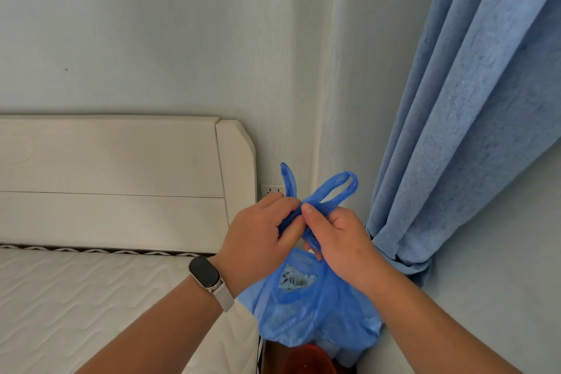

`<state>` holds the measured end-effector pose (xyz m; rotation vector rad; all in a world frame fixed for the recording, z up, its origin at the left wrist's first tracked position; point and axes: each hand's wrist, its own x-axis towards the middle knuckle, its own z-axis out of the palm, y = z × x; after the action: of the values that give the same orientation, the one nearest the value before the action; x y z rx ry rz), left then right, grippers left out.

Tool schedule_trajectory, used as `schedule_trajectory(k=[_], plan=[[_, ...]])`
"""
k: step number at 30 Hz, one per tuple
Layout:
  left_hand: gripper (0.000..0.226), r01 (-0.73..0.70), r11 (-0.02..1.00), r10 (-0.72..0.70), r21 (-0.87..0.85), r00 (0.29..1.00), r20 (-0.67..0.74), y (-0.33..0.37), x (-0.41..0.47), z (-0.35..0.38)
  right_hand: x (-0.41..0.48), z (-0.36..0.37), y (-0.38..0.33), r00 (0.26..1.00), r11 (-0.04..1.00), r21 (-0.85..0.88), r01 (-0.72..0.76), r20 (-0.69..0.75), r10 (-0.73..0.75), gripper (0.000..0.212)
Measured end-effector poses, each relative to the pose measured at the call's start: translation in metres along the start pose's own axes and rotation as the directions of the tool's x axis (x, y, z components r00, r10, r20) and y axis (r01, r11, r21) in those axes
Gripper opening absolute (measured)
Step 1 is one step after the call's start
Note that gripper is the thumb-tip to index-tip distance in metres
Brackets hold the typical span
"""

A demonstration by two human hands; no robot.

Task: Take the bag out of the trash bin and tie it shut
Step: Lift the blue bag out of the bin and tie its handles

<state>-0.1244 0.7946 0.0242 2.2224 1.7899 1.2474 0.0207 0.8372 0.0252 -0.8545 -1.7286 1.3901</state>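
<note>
Head view: bag (306,313) hangs lower centre of frame, clear above red bin (306,358) at bottom edge. Knot under way. Advice: pull handles apart evenly, cinch low against bag mouth, keep load off bin. Left hand (258,240) pinches crossed handles between thumb and fingers; right hand (343,240) curls round same twist, thumb on top. Two handle loops (334,188) poke above fingers, bag body below them.

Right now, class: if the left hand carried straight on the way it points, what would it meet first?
The left hand points toward the right hand, so probably its fingers and the bag handles between them; depth is uncertain.
</note>
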Motion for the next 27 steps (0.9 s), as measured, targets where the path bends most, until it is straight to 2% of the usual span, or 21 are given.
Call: schedule_trajectory(k=[3, 7, 11, 14, 16, 19, 22, 24, 26, 27], plan=[[0.020, -0.035, 0.999, 0.036, 0.027, 0.999, -0.020, 0.001, -0.004, 0.001, -0.001, 0.003, 0.000, 1.000, 0.999, 0.035, -0.016, -0.025, 0.016, 0.045], [0.035, -0.037, 0.999, 0.038, 0.040, 0.999, -0.027, 0.000, -0.014, 0.002, 0.003, 0.001, -0.003, 0.989, 0.982, 0.170, -0.082, -0.112, 0.102, 0.044], [0.032, -0.060, 0.997, 0.067, 0.056, 0.991, -0.117, -0.001, -0.014, 0.002, 0.005, -0.001, -0.004, 0.972, 0.959, 0.254, -0.124, -0.164, 0.169, 0.040], [0.034, -0.075, 0.994, 0.085, 0.075, 0.987, -0.134, -0.002, -0.014, 0.002, 0.005, -0.001, -0.003, 0.971, 0.946, 0.289, -0.149, -0.138, 0.195, 0.039], [0.037, -0.045, 0.999, 0.047, 0.028, 0.994, -0.094, 0.000, -0.017, 0.004, 0.006, 0.000, 0.000, 0.968, 0.938, 0.298, -0.178, -0.117, 0.221, 0.038], [0.033, 0.074, 0.980, -0.075, -0.186, 0.997, 0.004, 0.008, -0.024, 0.013, 0.007, -0.001, 0.003, 0.958, 0.937, 0.261, -0.233, -0.102, 0.266, 0.034], [0.031, 0.137, 0.958, -0.141, -0.250, 0.990, 0.000, 0.010, -0.028, 0.020, 0.008, -0.001, 0.001, 0.948, 0.924, 0.267, -0.273, -0.091, 0.307, 0.031], [0.030, 0.104, 0.976, -0.106, -0.190, 0.994, -0.001, 0.006, -0.029, 0.022, 0.010, -0.002, 0.002, 0.935, 0.916, 0.280, -0.286, -0.127, 0.331, 0.020], [0.034, 0.062, 0.995, -0.060, -0.083, 0.998, 0.027, 0.000, -0.031, 0.023, 0.014, -0.003, 0.006, 0.917, 0.930, 0.205, -0.306, -0.198, 0.345, 0.006], [0.034, 0.060, 0.998, -0.058, -0.037, 0.998, 0.035, -0.003, -0.031, 0.025, 0.015, -0.004, 0.008, 0.907, 0.937, 0.145, -0.317, -0.243, 0.345, 0.011]])
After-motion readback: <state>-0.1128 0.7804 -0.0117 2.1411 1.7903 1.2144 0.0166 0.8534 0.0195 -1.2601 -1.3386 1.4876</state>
